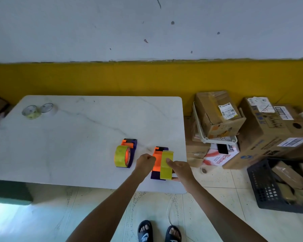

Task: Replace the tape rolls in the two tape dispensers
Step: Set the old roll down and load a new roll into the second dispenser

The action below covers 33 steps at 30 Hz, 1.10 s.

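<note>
The tape dispenser (159, 163) needs steadying by the fisted left hand (144, 162) while the right hand (179, 169), fingers around the yellow roll (166, 165), seats it squarely.

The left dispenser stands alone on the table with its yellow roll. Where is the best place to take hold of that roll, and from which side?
Probably by the rim of the yellow roll, from the left and above. It stands on edge; its left face is open, while the left dispenser backs its right side.
</note>
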### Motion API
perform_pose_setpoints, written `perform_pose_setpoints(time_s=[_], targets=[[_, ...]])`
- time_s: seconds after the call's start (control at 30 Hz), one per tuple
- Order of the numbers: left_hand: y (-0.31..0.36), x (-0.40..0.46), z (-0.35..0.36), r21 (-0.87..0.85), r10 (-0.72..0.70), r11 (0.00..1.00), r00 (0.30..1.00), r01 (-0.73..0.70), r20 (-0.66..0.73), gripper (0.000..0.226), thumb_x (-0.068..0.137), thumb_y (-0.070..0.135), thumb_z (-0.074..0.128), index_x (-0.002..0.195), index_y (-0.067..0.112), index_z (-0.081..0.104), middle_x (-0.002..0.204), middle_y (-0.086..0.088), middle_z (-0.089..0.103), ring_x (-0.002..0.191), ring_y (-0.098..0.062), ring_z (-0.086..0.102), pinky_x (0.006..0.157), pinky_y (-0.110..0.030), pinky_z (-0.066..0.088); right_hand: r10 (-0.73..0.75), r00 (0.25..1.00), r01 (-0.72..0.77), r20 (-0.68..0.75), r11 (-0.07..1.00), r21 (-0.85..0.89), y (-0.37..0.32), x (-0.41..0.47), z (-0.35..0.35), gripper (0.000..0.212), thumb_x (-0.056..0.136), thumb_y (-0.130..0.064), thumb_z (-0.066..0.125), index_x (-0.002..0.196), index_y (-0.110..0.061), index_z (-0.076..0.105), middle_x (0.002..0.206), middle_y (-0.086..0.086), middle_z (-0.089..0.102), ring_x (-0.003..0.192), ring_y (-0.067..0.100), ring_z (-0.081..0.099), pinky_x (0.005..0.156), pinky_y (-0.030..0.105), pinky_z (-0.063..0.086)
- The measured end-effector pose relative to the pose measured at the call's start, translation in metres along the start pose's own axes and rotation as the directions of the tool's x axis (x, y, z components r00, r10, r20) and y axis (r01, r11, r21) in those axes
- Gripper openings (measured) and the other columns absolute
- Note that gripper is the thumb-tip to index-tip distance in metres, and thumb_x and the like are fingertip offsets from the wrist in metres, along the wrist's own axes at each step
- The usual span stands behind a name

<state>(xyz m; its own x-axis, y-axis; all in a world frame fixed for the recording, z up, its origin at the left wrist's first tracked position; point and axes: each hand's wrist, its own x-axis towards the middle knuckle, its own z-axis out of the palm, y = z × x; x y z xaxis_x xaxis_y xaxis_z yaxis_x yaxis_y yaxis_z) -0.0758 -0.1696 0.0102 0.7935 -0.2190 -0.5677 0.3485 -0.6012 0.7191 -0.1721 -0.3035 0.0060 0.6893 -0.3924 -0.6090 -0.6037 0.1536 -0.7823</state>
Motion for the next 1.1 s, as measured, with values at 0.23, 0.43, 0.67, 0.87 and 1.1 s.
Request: perform_pose_setpoints(time_s=[0.23, 0.43, 0.67, 0.87, 1.1], targets=[[0.002, -0.003, -0.002, -0.112, -0.084, 0.99, 0.996, 0.088, 0.042, 0.016, 0.082, 0.016, 0.047, 0.066, 0.014, 0.047, 0.065, -0.003, 0.042, 0.068, -0.022, 0.04, 0.065, -0.033, 0.034, -0.071, 0.997, 0.071, 0.002, 0.996, -0.056, 0.01, 0.005, 0.009, 0.06, 0.061, -0.074, 0.066, 0.063, -0.017, 0.047, 0.068, 0.018, 0.049, 0.073, 0.029, 0.063, 0.082, 0.061, 0.054], [-0.008, -0.007, -0.001, -0.099, -0.109, 0.988, 0.991, 0.117, 0.08, 0.019, 0.086, 0.024, 0.053, 0.069, 0.017, 0.055, 0.071, -0.003, 0.054, 0.074, -0.023, 0.055, 0.074, -0.036, 0.05, -0.153, 0.986, 0.134, -0.074, 0.969, -0.209, 0.013, 0.005, 0.027, 0.059, 0.069, -0.07, 0.061, 0.05, -0.019, 0.037, 0.056, 0.006, 0.037, 0.061, 0.021, 0.047, 0.072, 0.053, 0.055], [-0.024, -0.014, -0.011, 0.041, -0.024, 0.999, 0.99, 0.019, 0.141, 0.016, 0.076, 0.026, 0.061, 0.082, 0.012, 0.058, 0.076, -0.004, 0.053, 0.072, -0.021, 0.05, 0.065, -0.03, 0.042, -0.11, 0.985, 0.081, -0.133, 0.975, -0.208, 0.008, -0.001, 0.05, 0.037, 0.078, -0.048, 0.071, 0.071, -0.015, 0.056, 0.068, 0.005, 0.058, 0.077, 0.03, 0.065, 0.072, 0.053, 0.059], [-0.035, -0.011, -0.014, 0.247, 0.105, 0.958, 0.978, -0.148, 0.179, 0.023, 0.086, 0.022, 0.059, 0.104, 0.008, 0.059, 0.092, -0.006, 0.06, 0.084, -0.022, 0.054, 0.072, -0.032, 0.043, 0.079, 0.993, -0.075, -0.09, 0.996, 0.041, -0.002, 0.002, 0.05, 0.03, 0.089, -0.042, 0.059, 0.092, -0.013, 0.055, 0.092, 0.008, 0.06, 0.088, 0.028, 0.063, 0.063, 0.041, 0.062], [-0.038, -0.009, -0.019, 0.364, 0.171, 0.9, 0.962, -0.24, 0.212, 0.026, 0.09, 0.03, 0.055, 0.097, 0.004, 0.058, 0.083, -0.007, 0.056, 0.078, -0.023, 0.049, 0.069, -0.033, 0.039, -0.389, 0.921, 0.316, -0.015, 0.77, -0.555, -0.028, 0.037, 0.039, 0.021, 0.086, -0.023, 0.062, 0.104, -0.013, 0.064, 0.081, 0.002, 0.056, 0.078, 0.02, 0.054, 0.066, 0.026, 0.038]])
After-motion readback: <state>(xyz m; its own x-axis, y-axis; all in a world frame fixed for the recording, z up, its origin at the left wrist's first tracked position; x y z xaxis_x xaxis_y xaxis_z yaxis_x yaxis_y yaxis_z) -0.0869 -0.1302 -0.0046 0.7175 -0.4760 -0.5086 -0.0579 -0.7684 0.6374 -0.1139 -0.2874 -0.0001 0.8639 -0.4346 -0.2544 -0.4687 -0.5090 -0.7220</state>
